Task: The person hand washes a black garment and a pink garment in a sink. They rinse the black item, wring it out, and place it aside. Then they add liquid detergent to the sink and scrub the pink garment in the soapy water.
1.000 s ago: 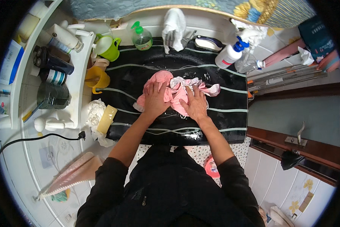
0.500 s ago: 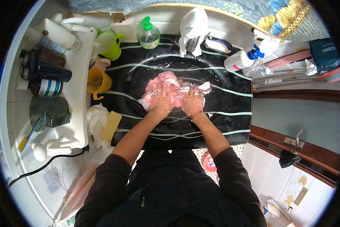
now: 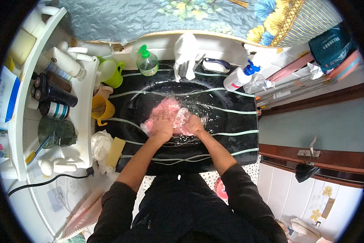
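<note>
A wet pink cloth [image 3: 165, 108] lies bunched in the water of the black sink basin [image 3: 230, 103], which has pale wavy lines. My left hand [image 3: 162, 127] presses on its near side with the fingers bent into the folds, the tips partly hidden. On the cloth's right end, my right hand [image 3: 195, 124] is closed like a fist around a wet bunch of it. Water splashes and ripples just beyond the right hand.
Behind the basin stand a green pump bottle [image 3: 147, 62], a white cloth [image 3: 186, 56], a brush [image 3: 216, 65] and a white spray bottle [image 3: 236, 79]. Left are a green mug [image 3: 116, 77], a yellow cup [image 3: 105, 108], a yellow bar [image 3: 115, 152] and a crowded white shelf [image 3: 93, 121].
The view has shifted, showing more of the patterned curtain at the top. My right hand has gone from spread fingers to a closed grip, and the water now splashes around the cloth.
</note>
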A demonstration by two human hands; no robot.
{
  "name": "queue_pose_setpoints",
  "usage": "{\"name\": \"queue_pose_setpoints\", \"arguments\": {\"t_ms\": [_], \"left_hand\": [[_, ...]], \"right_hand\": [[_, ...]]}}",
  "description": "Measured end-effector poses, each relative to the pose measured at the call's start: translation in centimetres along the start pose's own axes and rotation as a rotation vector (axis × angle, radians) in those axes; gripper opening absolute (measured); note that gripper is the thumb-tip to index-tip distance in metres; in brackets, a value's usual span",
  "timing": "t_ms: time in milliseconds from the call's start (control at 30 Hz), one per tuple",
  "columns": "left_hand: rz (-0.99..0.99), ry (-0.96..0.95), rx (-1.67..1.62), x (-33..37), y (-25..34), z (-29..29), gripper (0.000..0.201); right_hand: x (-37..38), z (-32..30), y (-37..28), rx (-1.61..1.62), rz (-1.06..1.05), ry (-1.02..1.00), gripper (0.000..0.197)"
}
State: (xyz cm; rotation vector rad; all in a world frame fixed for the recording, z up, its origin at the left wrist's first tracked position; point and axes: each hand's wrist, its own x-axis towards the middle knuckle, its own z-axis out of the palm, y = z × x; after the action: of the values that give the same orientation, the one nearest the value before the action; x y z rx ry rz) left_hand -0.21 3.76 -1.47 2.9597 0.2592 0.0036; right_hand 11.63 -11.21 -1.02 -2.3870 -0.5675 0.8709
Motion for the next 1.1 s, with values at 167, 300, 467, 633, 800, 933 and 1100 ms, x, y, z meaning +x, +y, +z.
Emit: {"name": "queue_pose_setpoints", "arguments": {"t_ms": [167,300,467,633,800,933,1100], "left_hand": [[-0.339,0.186,-0.723,-2.7,2.3,-5.9,0.051],[-0.911,-0.239,-1.892,-2.4,3.6,-7.4,0.051],[-0.559,-0.135,-2.421,1.5,3.7,-8.4,0.049],[-0.344,-0.119,-2.417,2.6,2.2,-2.6,0.046],[-1.061,-0.035,-2.305,1.2,6.8,-4.2,0.044],[-1.073,0.107,-2.279,-0.3,6.8,-4.8,0.04],[-1.019,-0.204,-2.022,-3.3,5.0,-6.0,0.069]], "right_hand": [[-4.6,-2.6,-3.0,0.804,-0.167,0.024,0.031],[-7.0,-3.1,-4.7,0.831,-0.326,0.019,0.025],[-11.7,-4.6,-9.1,0.472,-0.815,0.225,0.012],[-11.2,-3.2,-9.8,0.394,-0.685,0.188,0.018],[-4.2,-1.6,-7.2,0.424,-0.148,0.445,0.023],[-0.4,-1.8,-4.3,0.287,-0.133,0.518,0.033],[0.0,-1.2,-2.2,0.197,-0.168,0.458,0.058]]}}
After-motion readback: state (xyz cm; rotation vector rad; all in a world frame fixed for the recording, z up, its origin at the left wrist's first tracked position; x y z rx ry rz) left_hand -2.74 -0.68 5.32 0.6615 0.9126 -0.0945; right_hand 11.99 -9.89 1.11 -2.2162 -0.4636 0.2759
